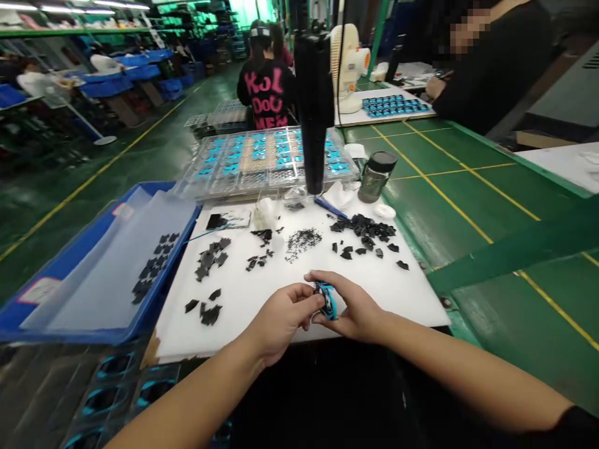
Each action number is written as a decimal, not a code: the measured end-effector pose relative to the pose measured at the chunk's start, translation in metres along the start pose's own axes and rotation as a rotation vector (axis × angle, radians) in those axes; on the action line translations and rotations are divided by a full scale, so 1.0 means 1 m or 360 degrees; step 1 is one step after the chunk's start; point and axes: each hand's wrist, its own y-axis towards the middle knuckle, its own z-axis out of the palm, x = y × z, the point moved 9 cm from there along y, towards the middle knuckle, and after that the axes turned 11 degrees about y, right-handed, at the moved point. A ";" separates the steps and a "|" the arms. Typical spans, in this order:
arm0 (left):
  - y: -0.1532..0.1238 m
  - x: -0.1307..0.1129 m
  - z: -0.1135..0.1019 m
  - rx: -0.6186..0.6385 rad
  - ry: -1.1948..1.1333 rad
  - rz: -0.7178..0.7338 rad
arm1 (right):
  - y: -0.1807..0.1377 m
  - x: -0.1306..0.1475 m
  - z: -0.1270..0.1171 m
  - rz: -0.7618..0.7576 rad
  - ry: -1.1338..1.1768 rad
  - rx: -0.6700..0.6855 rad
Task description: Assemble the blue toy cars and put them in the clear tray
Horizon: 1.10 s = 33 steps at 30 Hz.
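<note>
Close to the front edge of the white work board (262, 312), a small blue plastic part (330, 302) with dark and white areas is held up between both hands. My right hand (358, 308) grips it from the right, thumb below and fingers above. From the other side my left hand (285, 315) is closed, its thumb and bent fingers pressed against the part's left face. Whether a smaller piece sits under the left fingertips is hidden. Beyond the hands lie a scatter of tiny black bits (304, 240) and a pile of black flat pieces (367, 227).
A blue tray (126, 333) with black pieces on a white sheet stands left. Clear compartment trays (187, 181) with blue parts lie behind the board. A dark-lidded jar (375, 178) stands back right; a black upright tool (314, 112) hangs centrally. Two people (266, 87) work beyond.
</note>
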 end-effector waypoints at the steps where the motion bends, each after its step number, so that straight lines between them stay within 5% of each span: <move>1: 0.003 -0.001 0.001 0.0035 -0.0020 -0.0007 | 0.001 -0.008 -0.007 0.0098 0.0154 -0.0076; 4: 0.010 -0.005 -0.016 0.0012 0.0168 0.0082 | -0.003 -0.038 -0.013 0.0477 0.0862 -0.0315; 8: 0.015 -0.032 -0.069 -0.0668 0.1003 0.0703 | -0.008 -0.066 0.008 0.0924 0.1852 -0.0485; 11: 0.004 -0.047 -0.070 -0.0975 0.1370 0.1358 | -0.009 -0.075 0.022 0.1181 0.2193 -0.0495; 14: 0.001 -0.044 -0.058 -0.0895 0.1476 0.1655 | -0.010 -0.079 0.023 0.1282 0.2282 -0.0526; 23: -0.001 -0.038 -0.059 -0.0846 0.1602 0.1607 | -0.016 -0.084 0.016 0.1293 0.2368 -0.0706; 33: 0.003 -0.034 -0.053 -0.0677 0.1645 0.1617 | -0.015 -0.081 0.016 0.1217 0.2403 -0.0653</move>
